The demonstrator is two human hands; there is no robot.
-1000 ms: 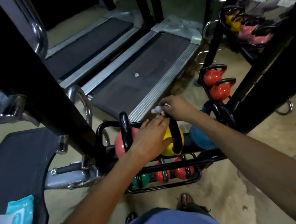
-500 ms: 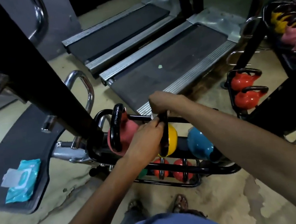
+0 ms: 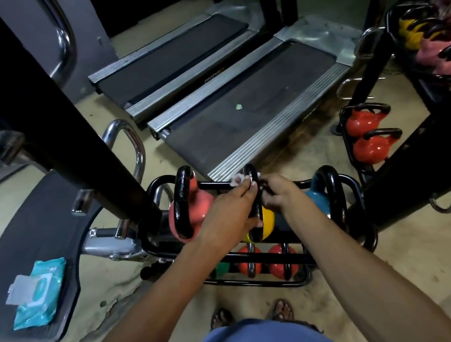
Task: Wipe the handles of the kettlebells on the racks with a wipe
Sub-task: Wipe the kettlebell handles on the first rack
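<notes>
A low black rack [image 3: 352, 183] holds a pink kettlebell [image 3: 195, 213], a yellow kettlebell [image 3: 268, 220] and a blue kettlebell [image 3: 316, 194] on its top row. My left hand [image 3: 229, 214] pinches a small white wipe [image 3: 237, 180] against the top of the yellow kettlebell's black handle [image 3: 251, 172], with its thumb hooked round the handle lower down. My right hand [image 3: 282, 196] curls round the same handle from the right. The rack's lower row carries a green kettlebell [image 3: 222, 269] and two red kettlebells [image 3: 250, 264].
A teal wipe pack [image 3: 39, 292] lies open on a dark platform [image 3: 36, 228] to the left. A thick black post [image 3: 66, 130] slants beside the rack. Two treadmills [image 3: 252, 102] lie beyond. A second rack on the right holds red kettlebells [image 3: 364, 122], with yellow and pink ones [image 3: 441, 56] higher up.
The wipe passed from my right hand's fingers to my left hand's fingertips at the handle top. My right hand dropped to the handle's right side. The view shifted left.
</notes>
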